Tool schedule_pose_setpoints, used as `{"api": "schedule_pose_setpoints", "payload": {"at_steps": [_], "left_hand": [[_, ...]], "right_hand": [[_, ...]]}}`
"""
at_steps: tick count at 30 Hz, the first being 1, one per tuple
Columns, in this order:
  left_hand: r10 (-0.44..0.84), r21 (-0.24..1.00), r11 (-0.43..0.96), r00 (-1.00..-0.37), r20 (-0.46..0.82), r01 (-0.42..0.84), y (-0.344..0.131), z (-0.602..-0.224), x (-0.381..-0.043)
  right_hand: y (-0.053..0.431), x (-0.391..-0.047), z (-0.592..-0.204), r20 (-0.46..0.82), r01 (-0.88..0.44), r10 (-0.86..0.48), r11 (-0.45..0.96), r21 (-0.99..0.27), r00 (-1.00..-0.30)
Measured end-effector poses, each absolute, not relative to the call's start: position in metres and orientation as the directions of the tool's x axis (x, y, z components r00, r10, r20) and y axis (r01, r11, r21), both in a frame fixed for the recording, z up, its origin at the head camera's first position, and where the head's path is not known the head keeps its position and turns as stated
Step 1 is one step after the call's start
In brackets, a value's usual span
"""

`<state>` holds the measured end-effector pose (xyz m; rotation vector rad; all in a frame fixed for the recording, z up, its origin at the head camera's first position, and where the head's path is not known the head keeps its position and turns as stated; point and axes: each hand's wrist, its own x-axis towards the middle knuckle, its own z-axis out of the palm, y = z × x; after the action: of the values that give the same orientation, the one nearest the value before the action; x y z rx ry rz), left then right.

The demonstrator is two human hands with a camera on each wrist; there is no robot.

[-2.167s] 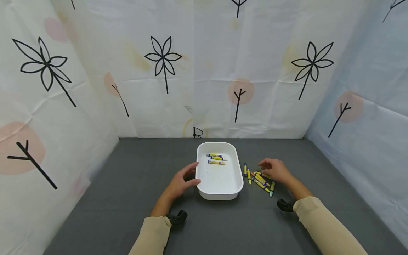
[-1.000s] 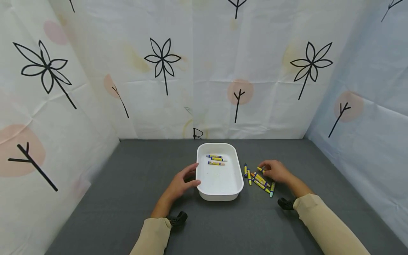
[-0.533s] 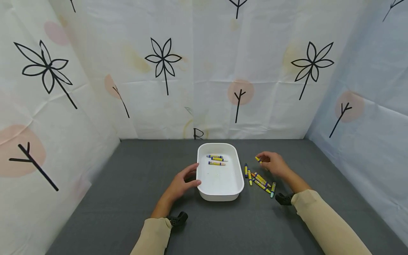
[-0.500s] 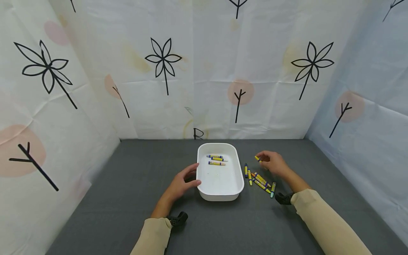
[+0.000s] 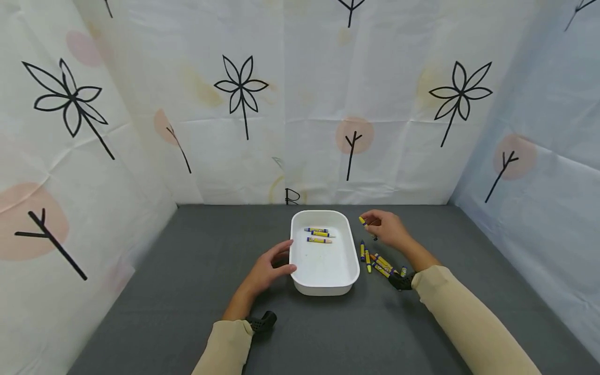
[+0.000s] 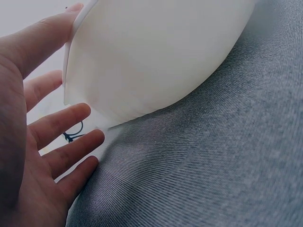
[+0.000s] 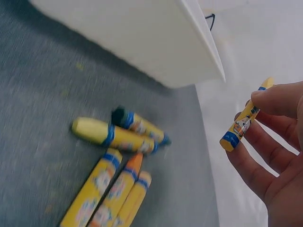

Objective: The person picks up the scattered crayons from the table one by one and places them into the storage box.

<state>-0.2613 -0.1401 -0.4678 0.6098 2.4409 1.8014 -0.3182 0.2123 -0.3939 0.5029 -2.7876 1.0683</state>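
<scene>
Moved: R hand (image 5: 385,227), closer to tray (image 5: 323,289), pinching yellow crayon (image 7: 243,122) above table (image 5: 211,245), just R of tray. L hand (image 5: 265,267) fingers spread at tray. Prob. best: lift crayon over side, lower gently b4 releasing.

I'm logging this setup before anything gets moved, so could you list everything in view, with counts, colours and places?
Tray: 1, white, on the table.
Crayons in the tray: 3, yellow-and-blue wrappers, toward its far end.
Loose crayons: 6 visible, yellow-and-blue wrappers, on the table right of the tray; some partly hidden.
Held crayon: 1, yellow with blue bands, above the table.
Table: 1, dark grey, under everything.
Printed backdrop: whitish, black plant drawings and pale blotches, behind and at both sides.
Wrist devices: 2, black, one per wrist.
Sleeves: 2, beige, on the forearms.
Left hand: 1, bare, touching the tray's left side.
Right hand: 1, bare, pinching the held crayon.
</scene>
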Motion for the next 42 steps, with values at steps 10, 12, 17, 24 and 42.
{"api": "schedule_pose_setpoints", "payload": {"at_steps": [10, 12, 17, 24, 42], "left_hand": [[0.357, 0.916, 0.244, -0.908, 0.220, 0.318, -0.143, -0.469, -0.263], [0.356, 0.915, 0.245, -0.908, 0.223, 0.320, -0.143, -0.469, -0.263], [0.352, 0.921, 0.248, -0.913, 0.203, 0.301, -0.141, -0.459, -0.257], [0.352, 0.924, 0.240, -0.914, 0.201, 0.296, -0.142, -0.470, -0.265], [0.355, 0.909, 0.270, -0.910, 0.213, 0.318, -0.142, -0.470, -0.265]], "right_hand": [[0.179, -0.328, -0.382, 0.206, -0.343, -0.277, 0.678, -0.650, -0.938], [0.172, -0.330, -0.380, 0.198, -0.345, -0.288, 0.670, -0.658, -0.937], [0.158, -0.334, -0.378, 0.185, -0.359, -0.320, 0.659, -0.661, -0.929], [0.141, -0.337, -0.374, 0.196, -0.382, -0.342, 0.654, -0.653, -0.919], [0.106, -0.357, -0.393, 0.116, -0.376, -0.379, 0.744, -0.552, -0.918]]}}
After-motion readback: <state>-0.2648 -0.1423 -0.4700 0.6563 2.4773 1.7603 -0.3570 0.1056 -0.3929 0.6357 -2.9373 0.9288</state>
